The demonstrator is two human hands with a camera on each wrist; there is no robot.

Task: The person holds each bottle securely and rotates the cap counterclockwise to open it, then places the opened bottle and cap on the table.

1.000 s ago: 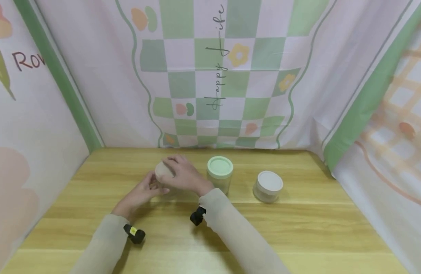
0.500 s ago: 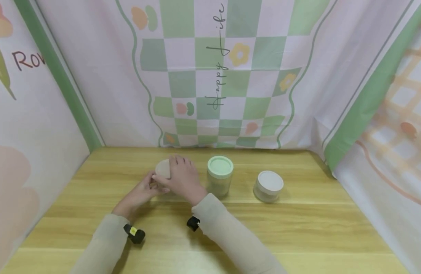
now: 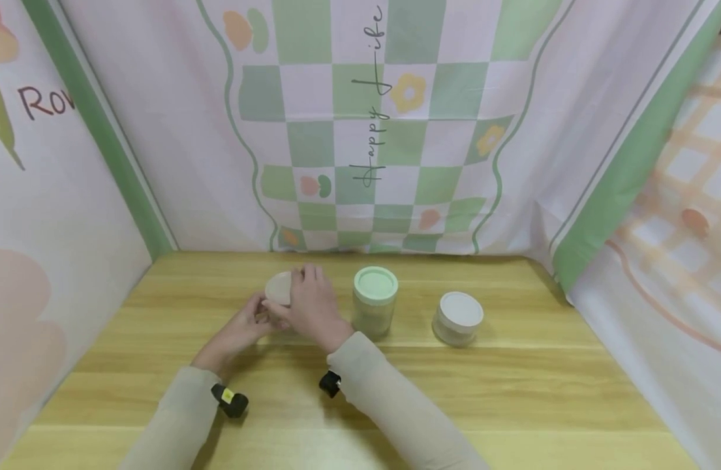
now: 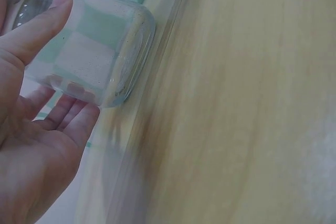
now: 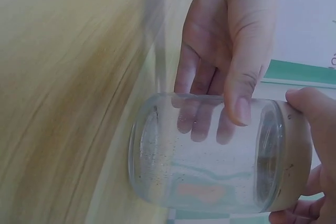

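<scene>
A clear glass jar (image 5: pixel 199 156) with a beige lid (image 3: pixel 278 288) stands at the left of the table, between both hands. My left hand (image 3: pixel 233 336) grips the jar's glass body, thumb on one side and fingers round the other, as the left wrist view shows. My right hand (image 3: pixel 316 307) holds the lid from above, its thumb (image 5: pixel 310 100) and fingers at the lid's rim. The lid sits on the jar's mouth. In the head view the hands hide most of the glass.
Right of the hands stands a taller glass jar with a mint green lid (image 3: pixel 375 284). Farther right is a short jar with a white lid (image 3: pixel 460 309). The wooden table (image 3: pixel 513 398) ends at a checked curtain (image 3: pixel 395 143) behind; fabric hangs on both sides.
My right hand has turned on the lid: its fingers have swung from the lid's left toward its far right side, and the wrist has shifted slightly left. My left hand keeps its grip.
</scene>
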